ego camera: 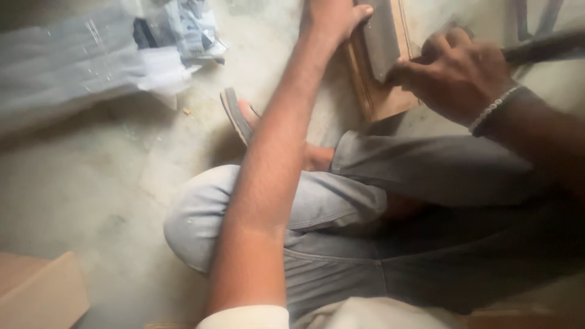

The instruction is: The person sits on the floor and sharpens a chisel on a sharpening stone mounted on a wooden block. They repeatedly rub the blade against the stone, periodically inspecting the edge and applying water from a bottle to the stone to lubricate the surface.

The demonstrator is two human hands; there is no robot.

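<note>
Near the bottom of the view, we saw a pale sleeve cuff (247, 318) and the person's bent knees in grey trousers (317, 231), because the person sat low on the concrete floor (91, 183). A cardboard box corner (39, 295) lay at the lower left, well apart from the hands. A little further, one foot in a grey sandal (234, 116) rested on the floor, just beside the left forearm.

Further up, the right hand (457, 73) was closed around a dark handle (542, 49), and a bead bracelet (493, 108) sat on its wrist. This grip was clamped on the handle, with the fingers curled tight. From the hand a flat grey blade (382, 39) went forward and lay on a wooden board (381, 97). The board was on the floor, between the two hands, with its near end just in front of the knees.

At the top edge, the left hand (332, 18) pressed on the far left side of the board, thumb touching the blade's edge. We could not tell whether its fingers were apart or together, because the picture cut them off.

Farthest, at the upper left, some clear plastic wrapping (91, 55) with dark items inside lay blurred on the floor.
</note>
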